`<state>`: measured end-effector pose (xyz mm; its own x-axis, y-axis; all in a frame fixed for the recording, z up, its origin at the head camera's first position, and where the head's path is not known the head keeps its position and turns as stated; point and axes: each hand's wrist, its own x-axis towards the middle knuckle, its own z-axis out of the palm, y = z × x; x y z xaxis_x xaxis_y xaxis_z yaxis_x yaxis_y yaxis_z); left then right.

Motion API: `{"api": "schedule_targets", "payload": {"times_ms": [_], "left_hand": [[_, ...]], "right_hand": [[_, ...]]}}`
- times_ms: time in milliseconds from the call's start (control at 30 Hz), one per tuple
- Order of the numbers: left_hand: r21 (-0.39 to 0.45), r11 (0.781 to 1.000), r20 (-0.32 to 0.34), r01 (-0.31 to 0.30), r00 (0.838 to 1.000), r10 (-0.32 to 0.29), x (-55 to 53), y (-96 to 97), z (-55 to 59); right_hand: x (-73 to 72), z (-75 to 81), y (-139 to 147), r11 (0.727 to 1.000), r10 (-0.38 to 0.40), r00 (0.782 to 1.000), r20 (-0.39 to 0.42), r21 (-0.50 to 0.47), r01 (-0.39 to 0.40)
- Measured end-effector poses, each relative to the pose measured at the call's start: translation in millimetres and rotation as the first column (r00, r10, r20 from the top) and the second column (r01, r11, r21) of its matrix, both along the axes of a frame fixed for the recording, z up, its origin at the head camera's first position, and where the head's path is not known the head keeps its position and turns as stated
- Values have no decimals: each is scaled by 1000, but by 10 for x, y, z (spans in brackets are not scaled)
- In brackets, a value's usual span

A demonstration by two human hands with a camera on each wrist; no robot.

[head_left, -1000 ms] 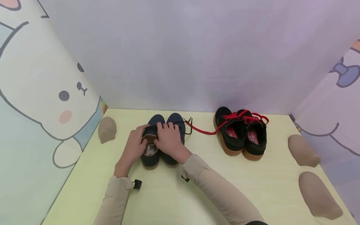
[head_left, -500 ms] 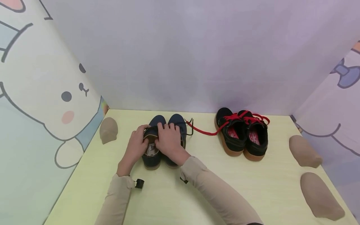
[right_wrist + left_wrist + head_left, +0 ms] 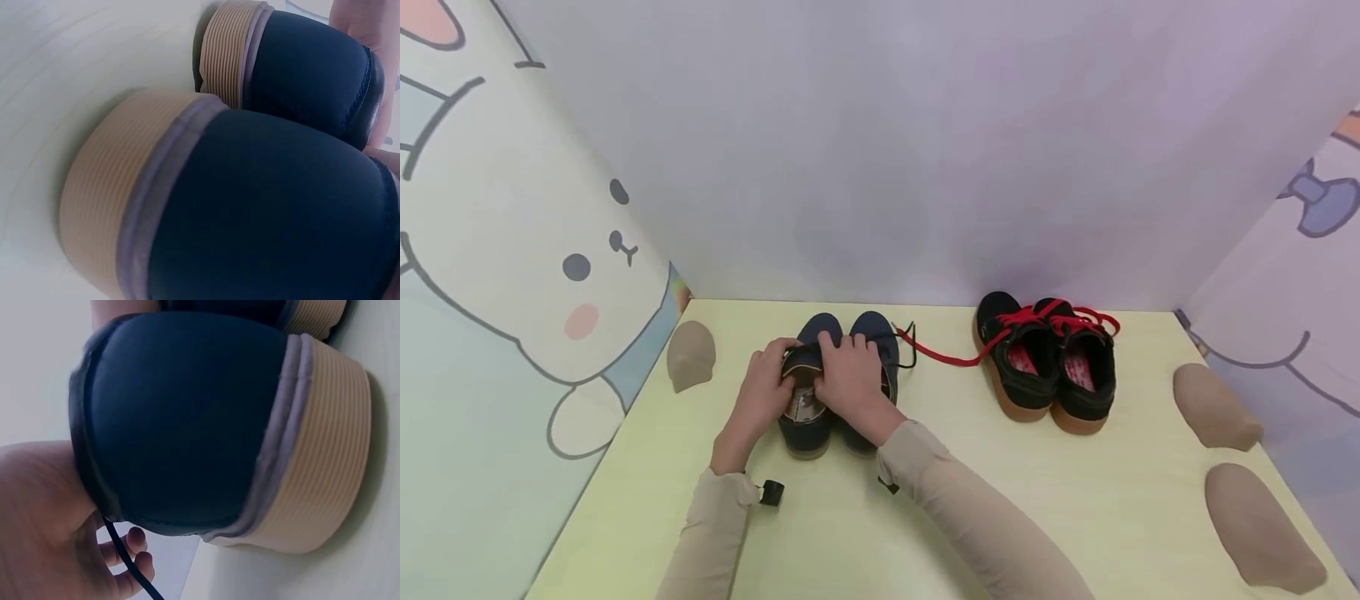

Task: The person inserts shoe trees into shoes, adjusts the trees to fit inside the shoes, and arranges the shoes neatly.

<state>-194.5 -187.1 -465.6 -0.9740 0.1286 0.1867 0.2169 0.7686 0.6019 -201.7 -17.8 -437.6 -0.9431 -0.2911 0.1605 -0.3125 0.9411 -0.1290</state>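
Observation:
Two navy shoes stand side by side in the head view, toes away from me. At the left shoe (image 3: 807,433), my left hand (image 3: 765,387) grips the left edge of the opening, thumb inside and fingers over the top. My right hand (image 3: 853,379) holds the same shoe's upper from the right, fingers curled over the lacing area. It partly covers the right shoe (image 3: 874,327). A black lace (image 3: 914,346) trails out to the right. The left wrist view shows the left shoe's heel (image 3: 181,419) and ribbed tan sole (image 3: 319,450). In the right wrist view, the right shoe's heel (image 3: 275,206) is nearest.
To the right stand two black shoes with red laces, one left (image 3: 1021,387) and one right (image 3: 1093,404). A red lace (image 3: 951,360) stretches towards the navy pair. Brown toe-shaped inserts lie at left (image 3: 691,357) and right (image 3: 1213,406) on the pale table (image 3: 1000,483), against a wall (image 3: 880,167).
Both hands keep their place on the left navy shoe, with hardly any finger movement. The whole scene sits slightly lower in view as the head camera shifts.

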Motion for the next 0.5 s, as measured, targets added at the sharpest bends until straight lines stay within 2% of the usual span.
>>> {"api": "schedule_targets", "payload": {"times_ms": [500], "left_hand": [[8, 1000, -10, 17, 1000, -17, -7, -34, -24]], "right_hand": [[24, -40, -19, 1000, -7, 1000, 2, 11, 7]]}}
